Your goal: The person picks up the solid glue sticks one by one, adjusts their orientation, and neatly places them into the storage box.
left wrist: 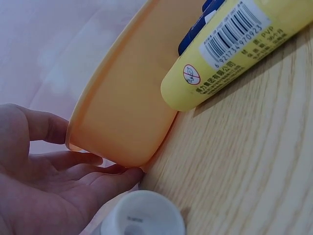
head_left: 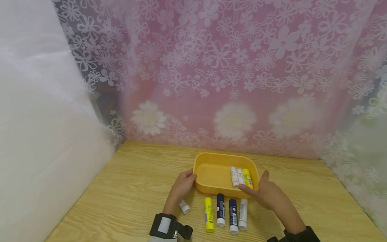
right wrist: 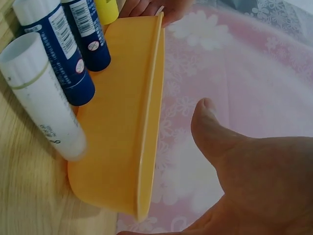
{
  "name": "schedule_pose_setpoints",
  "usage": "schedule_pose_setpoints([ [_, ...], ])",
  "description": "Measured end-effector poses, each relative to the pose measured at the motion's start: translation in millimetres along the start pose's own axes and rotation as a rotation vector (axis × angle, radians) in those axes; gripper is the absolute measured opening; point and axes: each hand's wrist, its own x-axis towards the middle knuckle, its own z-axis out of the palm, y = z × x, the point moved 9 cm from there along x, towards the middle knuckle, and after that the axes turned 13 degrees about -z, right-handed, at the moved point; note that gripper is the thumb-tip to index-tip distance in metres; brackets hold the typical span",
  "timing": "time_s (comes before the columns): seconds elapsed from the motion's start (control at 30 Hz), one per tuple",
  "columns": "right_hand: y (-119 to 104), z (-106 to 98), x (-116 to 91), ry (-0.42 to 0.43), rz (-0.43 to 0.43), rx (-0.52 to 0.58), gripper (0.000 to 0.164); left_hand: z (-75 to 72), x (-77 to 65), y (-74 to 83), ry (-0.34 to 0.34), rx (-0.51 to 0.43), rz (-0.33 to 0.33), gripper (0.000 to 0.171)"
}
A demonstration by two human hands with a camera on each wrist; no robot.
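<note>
A yellow-orange plastic tray (head_left: pixel 211 171) rests on the table, with two white glue sticks (head_left: pixel 234 177) and one yellow glue stick (head_left: pixel 247 178) at its right end. My left hand (head_left: pixel 182 184) grips the tray's left side, thumb at the rim and fingers against the outer wall in the left wrist view. Beside the front right corner is my right hand (head_left: pixel 267 193), thumb and fingers spread, holding nothing. In front of the tray lie a yellow glue stick (head_left: pixel 209 215), two navy ones (head_left: pixel 221 210) and a white one (head_left: pixel 243 214). Another white stick (head_left: pixel 185 206) is partly hidden by my left wrist.
The wood-grain table (head_left: pixel 130 188) ends at a pink curtain (head_left: pixel 226 67) with white flowers behind the tray. White sheeting (head_left: pixel 45 117) hangs along the left side. Both wrists wear black straps (head_left: pixel 163 226).
</note>
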Motion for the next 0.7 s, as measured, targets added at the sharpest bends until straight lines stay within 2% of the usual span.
schedule_pose_setpoints([
  [0.07, 4.7, 3.8, -1.6, -0.027, 0.017, -0.002, 0.126, -0.3, -0.2, 0.3, 0.002, -0.001, 0.003, 0.048],
  [0.2, 12.9, 13.4, -4.3, -0.096, 0.034, 0.031, 0.106, -0.4, -1.0, -0.5, 0.005, 0.006, 0.0, 0.049],
  [0.33, 17.6, 24.0, -4.7, -0.147, 0.045, 0.07, 0.097, -0.7, -2.2, -0.1, -0.003, 0.003, 0.005, 0.049],
  [0.5, 15.9, 36.1, -4.0, -0.142, 0.034, 0.13, 0.069, -0.5, -3.3, 1.6, -0.011, -0.001, 0.018, 0.049],
  [0.6, 12.2, 42.2, -4.6, -0.107, 0.022, 0.157, 0.05, 0.2, -2.8, 1.4, -0.017, -0.005, 0.017, 0.05],
  [0.7, 8.0, 47.7, -3.9, -0.067, 0.005, 0.15, 0.039, 0.3, -2.0, 1.3, -0.02, -0.011, 0.012, 0.05],
])
